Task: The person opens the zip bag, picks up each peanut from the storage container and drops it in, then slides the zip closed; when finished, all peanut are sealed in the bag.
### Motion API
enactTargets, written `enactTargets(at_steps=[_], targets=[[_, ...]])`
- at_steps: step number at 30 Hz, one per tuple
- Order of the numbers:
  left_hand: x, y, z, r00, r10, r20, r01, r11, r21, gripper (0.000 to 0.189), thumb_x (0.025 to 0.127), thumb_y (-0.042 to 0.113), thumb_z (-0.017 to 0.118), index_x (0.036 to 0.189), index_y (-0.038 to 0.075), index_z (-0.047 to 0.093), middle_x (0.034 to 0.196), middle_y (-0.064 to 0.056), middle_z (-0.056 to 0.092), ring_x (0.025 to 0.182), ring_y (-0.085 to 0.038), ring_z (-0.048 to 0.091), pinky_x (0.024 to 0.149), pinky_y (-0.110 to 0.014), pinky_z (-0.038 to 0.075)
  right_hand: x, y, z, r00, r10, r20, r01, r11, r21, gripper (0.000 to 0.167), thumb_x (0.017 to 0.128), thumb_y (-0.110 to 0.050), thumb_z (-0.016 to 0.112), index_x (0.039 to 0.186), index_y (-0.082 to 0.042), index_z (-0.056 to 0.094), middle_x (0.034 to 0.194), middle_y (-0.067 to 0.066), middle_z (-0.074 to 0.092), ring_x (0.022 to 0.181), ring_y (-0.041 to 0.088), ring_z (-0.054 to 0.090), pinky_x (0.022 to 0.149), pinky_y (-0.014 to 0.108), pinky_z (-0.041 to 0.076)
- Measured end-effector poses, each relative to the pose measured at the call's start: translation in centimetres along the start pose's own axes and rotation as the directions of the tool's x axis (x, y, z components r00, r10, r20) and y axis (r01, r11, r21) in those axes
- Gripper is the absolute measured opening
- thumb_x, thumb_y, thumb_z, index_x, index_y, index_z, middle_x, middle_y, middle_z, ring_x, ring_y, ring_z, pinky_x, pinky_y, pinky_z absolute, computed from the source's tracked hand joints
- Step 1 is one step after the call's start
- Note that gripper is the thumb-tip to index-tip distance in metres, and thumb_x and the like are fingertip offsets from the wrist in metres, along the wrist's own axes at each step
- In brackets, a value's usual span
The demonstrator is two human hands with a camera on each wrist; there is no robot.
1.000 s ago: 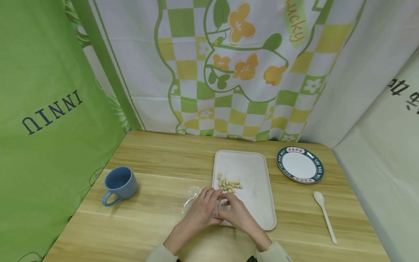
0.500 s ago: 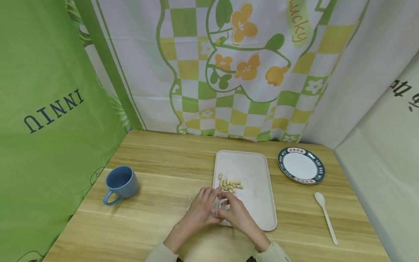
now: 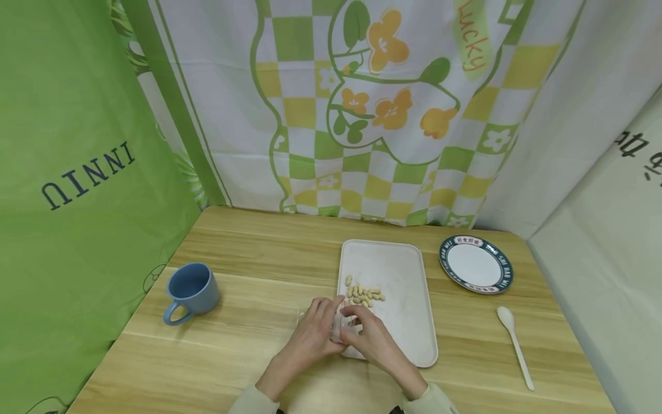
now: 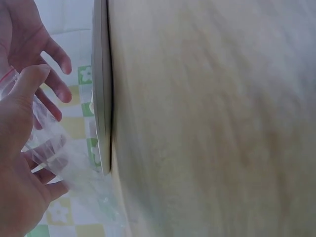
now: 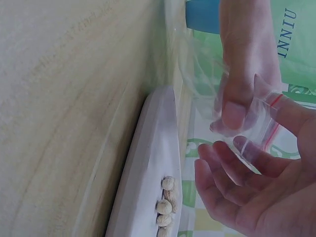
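Between both hands, over the tray's near left corner, is a clear plastic zip bag (image 3: 337, 329) with red lines along its mouth. My left hand (image 3: 314, 329) holds the bag, its thumb (image 5: 234, 116) on one side and its fingers on the other. The thumb and index finger of my right hand (image 3: 370, 334) stand apart in the bag's mouth; the other fingers are relaxed. In the left wrist view the bag's crumpled body (image 4: 74, 158) hangs beside my left fingers. Several peanuts (image 3: 366, 294) lie on the white tray (image 3: 403, 270), just beyond the hands.
A blue mug (image 3: 192, 288) stands on the left of the wooden table (image 3: 248, 345). To the tray's right are a plate with a dark patterned rim (image 3: 476, 264) and a white spoon (image 3: 516, 348). Curtains (image 3: 305, 144) surround the table.
Both hands have shifted slightly to the left with the bag. Less of the bag shows left of my left hand. The peanuts have stayed in place on the tray.
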State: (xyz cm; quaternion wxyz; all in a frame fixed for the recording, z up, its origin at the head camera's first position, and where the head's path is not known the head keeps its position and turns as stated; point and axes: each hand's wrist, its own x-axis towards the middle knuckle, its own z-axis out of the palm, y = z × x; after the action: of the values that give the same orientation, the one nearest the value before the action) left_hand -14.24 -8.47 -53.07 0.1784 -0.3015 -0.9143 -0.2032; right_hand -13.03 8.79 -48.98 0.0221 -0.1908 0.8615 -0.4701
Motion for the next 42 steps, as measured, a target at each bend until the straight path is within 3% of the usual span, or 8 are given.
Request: enactTargets(at_steps=[9,18,22,30,36,42], targets=[[0.1,0.3,0.0,0.999,-0.044,0.031,0.046,0.996,-0.075,0.106,0.060,0.039,0.087,0.144,0.004,0.032,0.115,-0.010,0.057,0.111,-0.025,0.050,0.088,-0.037,0.051,0.1,-0.1,0.1,1.000,0.002,0.012,-0.002,1.000,0.020,0.041,0.080,-0.009,0.069,0.117,0.002,0.059,0.111,0.015,0.063,0.096,0.032,0.061,0.073,0.041,0.055],[0.0,-0.1,0.0,0.997,-0.061,0.038,0.063,0.995,-0.073,0.100,0.063,0.039,0.085,0.142,0.004,0.036,0.117,-0.009,0.055,0.112,-0.026,0.048,0.090,-0.037,0.050,0.1,-0.1,0.2,1.000,-0.021,0.005,0.021,1.000,0.002,0.042,0.080,-0.007,0.071,0.119,0.001,0.059,0.112,0.015,0.063,0.096,0.033,0.062,0.074,0.045,0.054],[0.0,-0.5,-0.2,0.994,-0.095,0.054,0.099,0.991,-0.090,0.098,0.065,0.040,0.084,0.142,0.004,0.035,0.114,-0.007,0.053,0.112,-0.025,0.047,0.088,-0.036,0.050,0.2,-0.3,-0.3,1.000,-0.027,-0.005,0.027,1.000,-0.005,0.035,0.084,-0.007,0.069,0.118,-0.002,0.061,0.113,0.012,0.063,0.096,0.032,0.062,0.074,0.045,0.054],[0.0,-1.0,-0.8,0.980,-0.178,0.084,0.190,0.967,-0.172,0.096,0.067,0.040,0.085,0.142,0.007,0.035,0.107,-0.002,0.049,0.110,-0.021,0.044,0.087,-0.035,0.049,1.2,-0.2,-3.0,0.997,0.013,-0.080,-0.017,0.998,-0.054,0.026,0.090,-0.012,0.067,0.115,-0.007,0.065,0.112,0.008,0.063,0.098,0.030,0.062,0.077,0.044,0.054],[-0.1,-1.3,-0.9,0.977,-0.201,0.069,0.211,0.962,-0.176,0.098,0.064,0.039,0.087,0.141,0.006,0.036,0.108,-0.001,0.049,0.109,-0.021,0.045,0.090,-0.037,0.048,2.7,1.3,-5.5,0.993,0.077,-0.095,-0.086,0.991,-0.100,0.031,0.092,-0.013,0.065,0.121,-0.003,0.062,0.117,0.013,0.062,0.099,0.028,0.062,0.079,0.038,0.053],[-0.3,-1.3,-0.8,0.980,-0.192,0.048,0.197,0.965,-0.173,0.099,0.064,0.038,0.087,0.141,0.004,0.036,0.107,-0.002,0.048,0.107,-0.021,0.045,0.088,-0.037,0.049,4.1,3.7,-8.0,0.990,0.095,-0.107,-0.113,0.978,-0.174,0.034,0.092,-0.016,0.064,0.121,0.002,0.059,0.115,0.019,0.063,0.100,0.036,0.062,0.080,0.045,0.053]])
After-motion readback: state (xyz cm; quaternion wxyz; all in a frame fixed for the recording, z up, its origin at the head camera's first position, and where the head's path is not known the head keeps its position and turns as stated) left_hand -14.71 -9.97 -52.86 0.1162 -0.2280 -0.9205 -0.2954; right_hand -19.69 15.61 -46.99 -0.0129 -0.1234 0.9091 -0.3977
